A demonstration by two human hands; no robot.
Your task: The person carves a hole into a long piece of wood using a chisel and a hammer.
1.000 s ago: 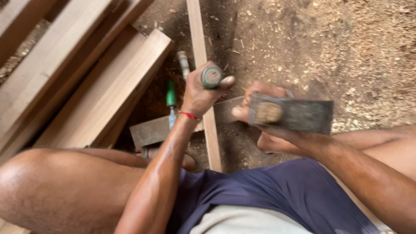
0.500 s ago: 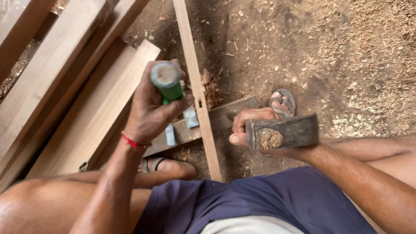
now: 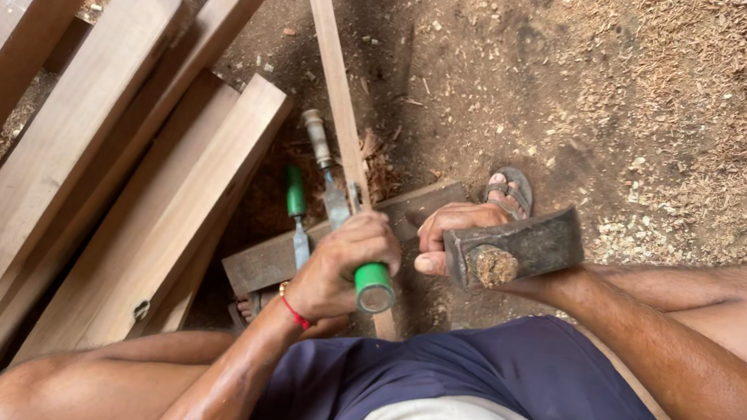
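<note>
Wooden beams (image 3: 85,152) stacked on the left, two spare chisels (image 3: 303,204) on the ground, sawdust (image 3: 710,103), sandal (image 3: 510,190).

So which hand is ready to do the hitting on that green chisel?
Probably the right hand: it grips the hammer just beside the green-handled chisel, which the left hand holds against the narrow wooden strip.

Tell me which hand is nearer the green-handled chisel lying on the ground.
Left. The left hand sits just right of the lying chisel, gripping another green-handled chisel. The right hand holds the hammer farther right.
</note>
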